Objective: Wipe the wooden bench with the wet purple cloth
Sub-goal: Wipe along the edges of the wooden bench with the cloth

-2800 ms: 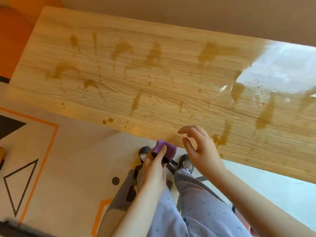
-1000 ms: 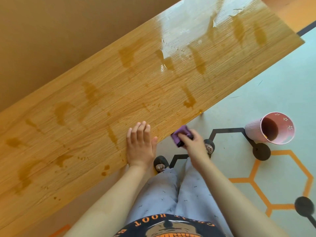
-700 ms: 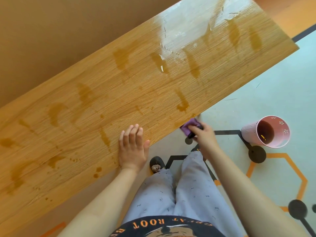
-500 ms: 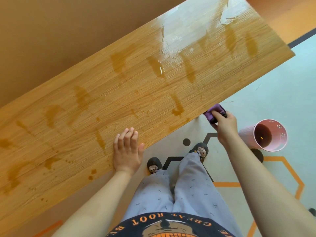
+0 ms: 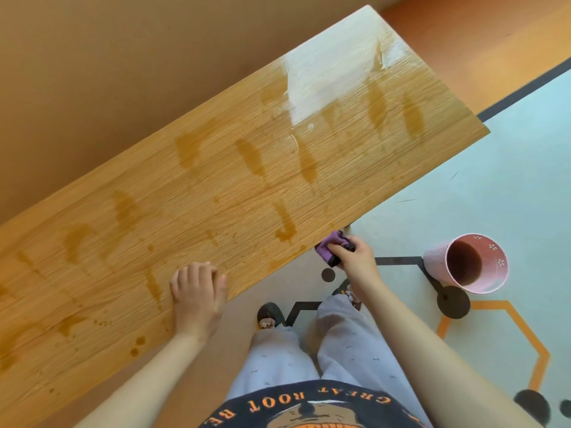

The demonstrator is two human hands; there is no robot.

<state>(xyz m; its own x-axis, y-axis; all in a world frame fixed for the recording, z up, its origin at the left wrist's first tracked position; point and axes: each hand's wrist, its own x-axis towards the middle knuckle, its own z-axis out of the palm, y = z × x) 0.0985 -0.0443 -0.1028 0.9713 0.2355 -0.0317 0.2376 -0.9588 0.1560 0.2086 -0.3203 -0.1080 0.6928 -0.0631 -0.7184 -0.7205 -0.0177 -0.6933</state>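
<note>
Purple cloth [image 5: 332, 247], bunched small, has passed from the left hand [image 5: 197, 293] to the right hand [image 5: 355, 259], which clamps it at the near edge of the wooden bench [image 5: 173, 211], right of centre; left hand rests flat on top, uncurled; brown stains [image 5: 285, 233] cover the surface, so wiping is judged not yet started

Cup [image 5: 466, 264] on floor, R of bench [image 5: 216, 196]
</note>
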